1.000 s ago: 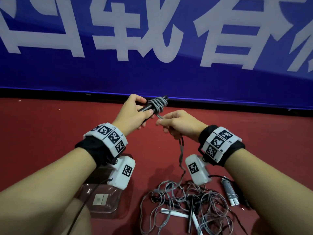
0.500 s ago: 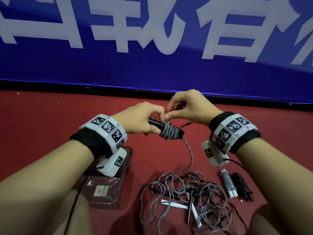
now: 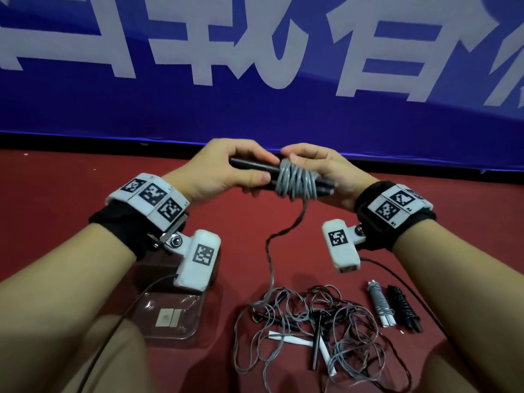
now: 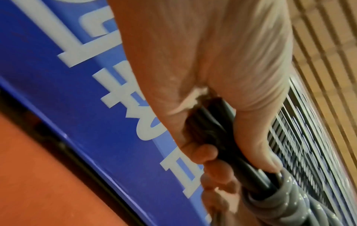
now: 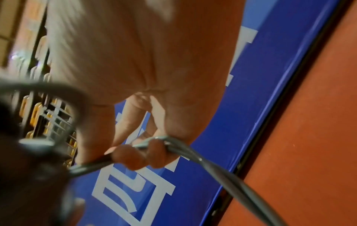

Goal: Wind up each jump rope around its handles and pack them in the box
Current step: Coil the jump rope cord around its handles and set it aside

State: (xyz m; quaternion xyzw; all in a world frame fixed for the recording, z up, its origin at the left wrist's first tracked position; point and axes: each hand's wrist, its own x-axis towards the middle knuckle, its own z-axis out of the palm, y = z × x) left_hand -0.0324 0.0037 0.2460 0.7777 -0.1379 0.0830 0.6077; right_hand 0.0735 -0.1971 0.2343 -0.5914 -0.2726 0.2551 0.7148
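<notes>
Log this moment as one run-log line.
step: winding | left hand: holds black handles | right hand: pinches grey rope | box: no ropes inside

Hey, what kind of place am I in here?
Probably a sports hall or gym. A matte red floor runs up to a long blue banner with large white characters, and the right wrist view shows what look like rows of yellow seats behind.

bare red floor (image 3: 71, 194) is left open on both sides of the raised hands, while the near ground is taken up by a clear plastic box (image 3: 195, 316), a tangled heap of grey ropes (image 3: 306, 330) and two wound bundles (image 3: 394, 307).
</notes>
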